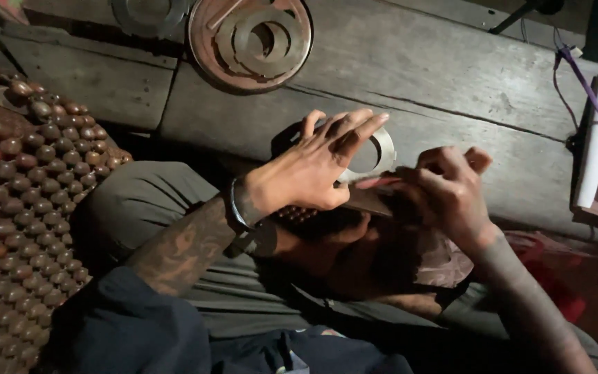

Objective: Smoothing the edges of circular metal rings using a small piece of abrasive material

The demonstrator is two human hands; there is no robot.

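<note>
Metal ring (375, 156) held over lap, near bench edge (451, 125). Left hand (313, 170) grips ring, fingers spread over it. Right hand (444, 190) closed on thin tool (375, 183), tip touching ring. Beaded mat (15, 208) well left.

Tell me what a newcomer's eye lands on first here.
At centre, the left hand and right hand together hold a flat metal ring over the lap. A mat of brown wooden beads fills the left side. A round tray of more rings sits at top.
</note>
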